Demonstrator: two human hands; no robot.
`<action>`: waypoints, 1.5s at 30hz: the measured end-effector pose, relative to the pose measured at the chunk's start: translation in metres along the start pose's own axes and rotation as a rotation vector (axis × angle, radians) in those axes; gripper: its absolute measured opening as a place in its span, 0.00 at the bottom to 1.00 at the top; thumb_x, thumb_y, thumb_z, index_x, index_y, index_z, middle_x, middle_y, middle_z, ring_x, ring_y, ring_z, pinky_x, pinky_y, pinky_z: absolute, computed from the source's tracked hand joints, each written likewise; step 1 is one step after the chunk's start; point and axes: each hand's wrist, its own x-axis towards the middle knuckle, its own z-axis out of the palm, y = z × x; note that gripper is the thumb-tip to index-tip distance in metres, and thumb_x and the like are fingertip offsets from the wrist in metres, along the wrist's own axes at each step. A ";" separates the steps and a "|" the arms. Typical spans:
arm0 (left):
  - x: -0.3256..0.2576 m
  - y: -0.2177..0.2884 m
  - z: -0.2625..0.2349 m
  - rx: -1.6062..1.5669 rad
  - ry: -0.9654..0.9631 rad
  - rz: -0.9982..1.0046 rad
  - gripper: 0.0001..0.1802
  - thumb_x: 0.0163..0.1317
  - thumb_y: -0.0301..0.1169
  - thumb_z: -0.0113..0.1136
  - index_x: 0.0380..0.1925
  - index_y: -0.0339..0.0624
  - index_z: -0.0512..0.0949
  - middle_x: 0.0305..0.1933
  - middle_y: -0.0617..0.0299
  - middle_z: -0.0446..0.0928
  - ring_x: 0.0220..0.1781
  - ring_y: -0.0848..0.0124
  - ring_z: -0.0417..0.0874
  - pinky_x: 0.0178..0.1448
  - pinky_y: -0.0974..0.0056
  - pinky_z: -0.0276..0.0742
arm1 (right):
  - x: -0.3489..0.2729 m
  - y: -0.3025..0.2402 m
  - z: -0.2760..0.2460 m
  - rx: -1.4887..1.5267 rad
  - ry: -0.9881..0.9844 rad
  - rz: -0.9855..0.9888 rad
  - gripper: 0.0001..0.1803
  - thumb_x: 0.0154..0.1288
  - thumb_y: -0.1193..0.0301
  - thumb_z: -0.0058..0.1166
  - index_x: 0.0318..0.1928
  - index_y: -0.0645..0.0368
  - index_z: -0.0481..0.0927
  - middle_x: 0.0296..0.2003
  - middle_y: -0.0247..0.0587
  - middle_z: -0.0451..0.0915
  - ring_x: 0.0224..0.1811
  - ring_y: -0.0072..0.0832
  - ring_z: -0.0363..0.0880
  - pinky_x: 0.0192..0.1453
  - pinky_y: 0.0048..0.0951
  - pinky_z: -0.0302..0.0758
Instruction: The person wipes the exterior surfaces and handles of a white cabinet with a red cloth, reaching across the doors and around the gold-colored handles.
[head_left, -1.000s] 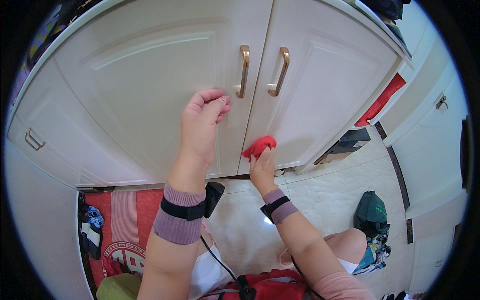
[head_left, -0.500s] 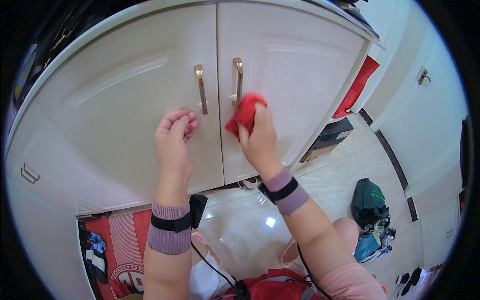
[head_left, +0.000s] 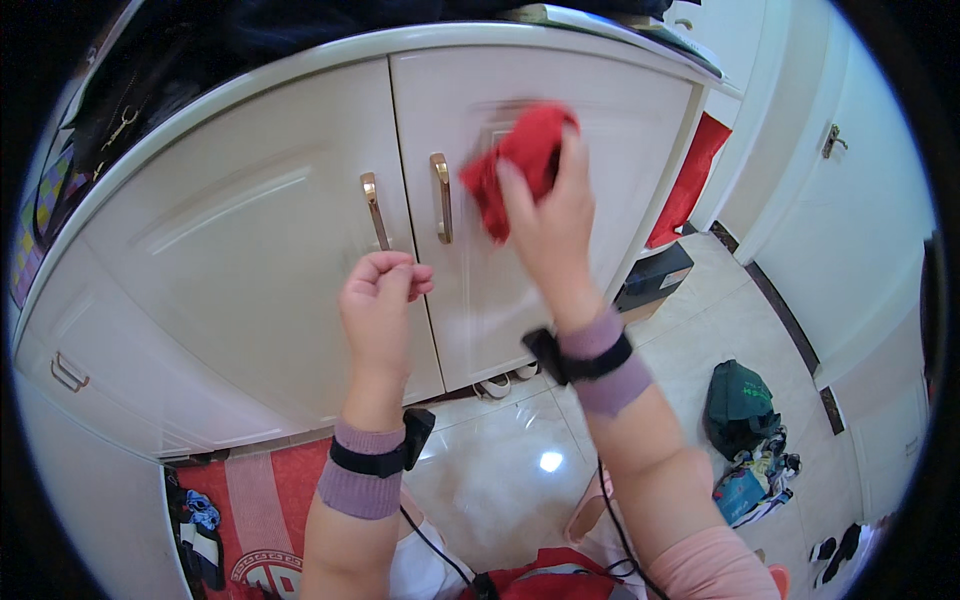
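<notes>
- Moved up to upper centre since earlier: right hand (head_left: 548,215) clutching red cloth (head_left: 520,165) against right cabinet door (head_left: 560,130).
- Left hand (head_left: 378,305) fisted, empty, below gold handles (head_left: 440,197).
- Best wiped with flat, even pressure.

Dark box (head_left: 652,277) beside the cabinet's (head_left: 250,260) right end.

A crumpled red cloth (head_left: 520,165), bunched and folded, is pressed flat against the white cabinet door (head_left: 590,130), upper centre of the frame.
</notes>
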 end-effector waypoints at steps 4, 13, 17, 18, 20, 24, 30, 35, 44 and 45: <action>-0.002 0.000 0.018 0.036 -0.098 0.157 0.11 0.71 0.25 0.52 0.47 0.31 0.80 0.44 0.52 0.86 0.42 0.69 0.87 0.50 0.67 0.79 | 0.045 -0.012 -0.004 -0.076 -0.129 0.030 0.34 0.61 0.62 0.67 0.63 0.63 0.67 0.52 0.60 0.78 0.51 0.58 0.79 0.51 0.49 0.77; 0.006 -0.018 0.028 0.132 -0.185 0.247 0.22 0.71 0.21 0.54 0.63 0.26 0.72 0.61 0.48 0.79 0.63 0.66 0.80 0.69 0.63 0.74 | -0.147 0.054 0.011 -0.052 -0.233 0.293 0.31 0.59 0.65 0.69 0.57 0.63 0.69 0.49 0.59 0.77 0.50 0.58 0.78 0.51 0.50 0.76; 0.006 -0.015 0.028 0.195 -0.186 0.262 0.24 0.67 0.20 0.57 0.64 0.28 0.72 0.61 0.49 0.78 0.64 0.65 0.79 0.68 0.62 0.74 | -0.235 0.088 0.015 -0.106 -0.380 0.404 0.31 0.58 0.67 0.69 0.56 0.63 0.67 0.49 0.59 0.76 0.51 0.60 0.76 0.53 0.51 0.75; 0.005 -0.018 0.028 0.306 -0.209 0.355 0.26 0.64 0.20 0.58 0.64 0.29 0.72 0.60 0.51 0.78 0.62 0.65 0.79 0.67 0.62 0.74 | -0.250 0.092 0.012 -0.102 -0.380 0.404 0.31 0.58 0.67 0.69 0.56 0.63 0.67 0.49 0.59 0.76 0.51 0.60 0.76 0.53 0.51 0.75; 0.006 -0.022 0.030 0.409 -0.237 0.464 0.28 0.62 0.20 0.60 0.64 0.30 0.72 0.59 0.53 0.77 0.61 0.64 0.79 0.66 0.62 0.74 | -0.261 0.098 0.007 -0.135 -0.467 0.529 0.32 0.58 0.66 0.69 0.57 0.63 0.65 0.50 0.60 0.76 0.52 0.60 0.76 0.52 0.51 0.75; 0.007 -0.026 0.027 0.496 -0.260 0.446 0.31 0.59 0.20 0.62 0.65 0.31 0.72 0.55 0.55 0.75 0.57 0.66 0.78 0.64 0.62 0.72 | -0.230 0.088 0.005 -0.135 -0.476 0.619 0.33 0.62 0.62 0.68 0.59 0.63 0.64 0.50 0.60 0.77 0.52 0.59 0.77 0.52 0.52 0.75; 0.005 -0.025 0.026 0.463 -0.286 0.468 0.33 0.59 0.20 0.63 0.67 0.33 0.70 0.56 0.55 0.73 0.58 0.65 0.77 0.64 0.62 0.71 | -0.038 0.017 0.003 -0.058 -0.105 0.161 0.33 0.63 0.59 0.67 0.61 0.63 0.70 0.50 0.57 0.79 0.49 0.56 0.80 0.48 0.49 0.78; 0.008 -0.026 0.022 0.469 -0.328 0.463 0.35 0.58 0.21 0.64 0.68 0.34 0.70 0.56 0.56 0.72 0.58 0.65 0.75 0.64 0.63 0.69 | 0.050 -0.015 0.000 -0.080 -0.062 0.012 0.27 0.57 0.60 0.70 0.51 0.57 0.73 0.41 0.52 0.83 0.41 0.53 0.82 0.41 0.47 0.79; 0.007 -0.017 0.021 0.418 -0.336 0.360 0.34 0.60 0.22 0.63 0.69 0.34 0.69 0.58 0.56 0.72 0.61 0.66 0.74 0.66 0.63 0.68 | -0.066 0.046 -0.007 0.113 -0.148 0.346 0.30 0.55 0.64 0.75 0.53 0.61 0.72 0.40 0.55 0.83 0.41 0.53 0.84 0.44 0.43 0.79; 0.007 -0.017 0.021 0.423 -0.332 0.355 0.34 0.60 0.22 0.63 0.69 0.34 0.69 0.58 0.56 0.72 0.61 0.66 0.74 0.66 0.63 0.68 | -0.090 0.057 -0.006 0.116 -0.152 0.402 0.31 0.55 0.64 0.75 0.53 0.62 0.71 0.40 0.55 0.83 0.41 0.52 0.84 0.44 0.43 0.80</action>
